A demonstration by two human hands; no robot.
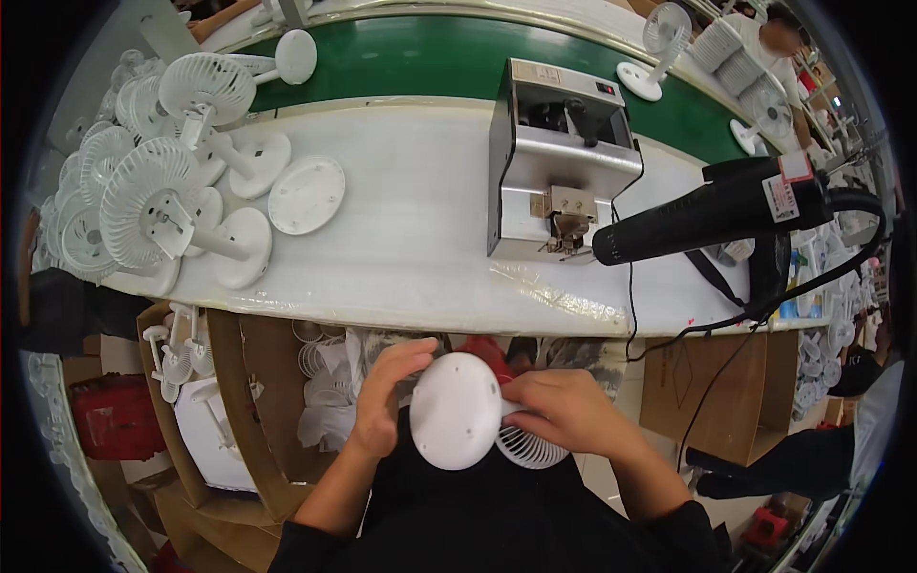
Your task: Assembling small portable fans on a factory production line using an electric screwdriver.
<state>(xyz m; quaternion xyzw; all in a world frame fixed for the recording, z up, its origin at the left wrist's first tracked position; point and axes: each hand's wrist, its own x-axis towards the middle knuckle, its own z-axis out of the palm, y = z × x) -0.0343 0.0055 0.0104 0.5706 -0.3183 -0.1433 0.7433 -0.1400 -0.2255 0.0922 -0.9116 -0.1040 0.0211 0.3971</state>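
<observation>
Your right hand [571, 411] has its fingers and thumb closed on the stem of a small white fan [531, 452], just behind its round base [457, 413]. The base faces up at you, directly left of those fingers; the cage hangs just below them. Your left hand [384, 396] is spread open, thumb apart from fingers, beside the base's left edge; it grips nothing, and you cannot be sure from here whether it touches the rim.

As far as shows, this piece looks mostly put together: base, stem and cage are joined, and the base's face seems closed over, with small marks around it. Whether anything inside remains undone cannot be told.

Beyond your left fingers, farther up the white table [411, 277], lies a loose white disc [307, 196], apparently unfitted. Past it stands a group of white fans [162, 205], several plainly on their bases. Ahead of your right fingers sit a metal machine [564, 162] and a black tool [712, 222], both untouched by you.
</observation>
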